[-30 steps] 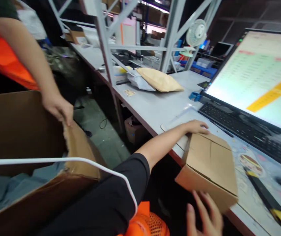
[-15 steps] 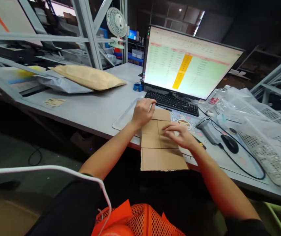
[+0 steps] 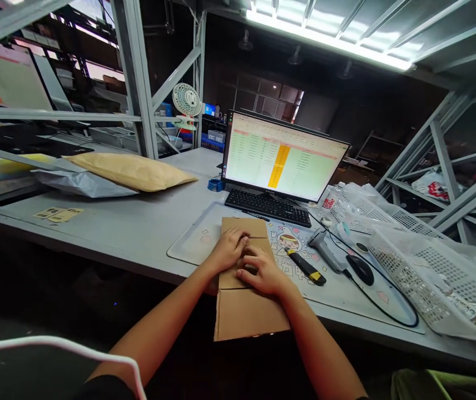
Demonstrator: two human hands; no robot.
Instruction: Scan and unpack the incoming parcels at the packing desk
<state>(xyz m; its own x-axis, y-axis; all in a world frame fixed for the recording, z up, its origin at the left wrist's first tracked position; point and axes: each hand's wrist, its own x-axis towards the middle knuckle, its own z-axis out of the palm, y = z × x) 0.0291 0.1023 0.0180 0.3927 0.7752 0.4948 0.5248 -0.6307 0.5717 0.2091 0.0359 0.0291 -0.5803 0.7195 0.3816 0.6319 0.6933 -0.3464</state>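
A flattened brown cardboard box lies on the desk mat, its near flap jutting past the desk's front edge. My left hand rests on the left side of the cardboard, fingers stretched forward over it and not gripping. Close beside it, my right hand touches the middle of the cardboard with its fingers apart and slightly bent. The two hands' fingertips nearly meet. To the right of the cardboard is a black and yellow box cutter. What lies under my palms is hidden.
Behind the cardboard stand a black keyboard and a monitor. On the right are a grey barcode scanner, a black mouse and white plastic baskets. A padded envelope lies at the left. A white cable crosses the lower left.
My right hand has moved left, nearer my left hand, uncovering the box cutter. My left hand has slid back slightly on the cardboard. The head view has tilted up.
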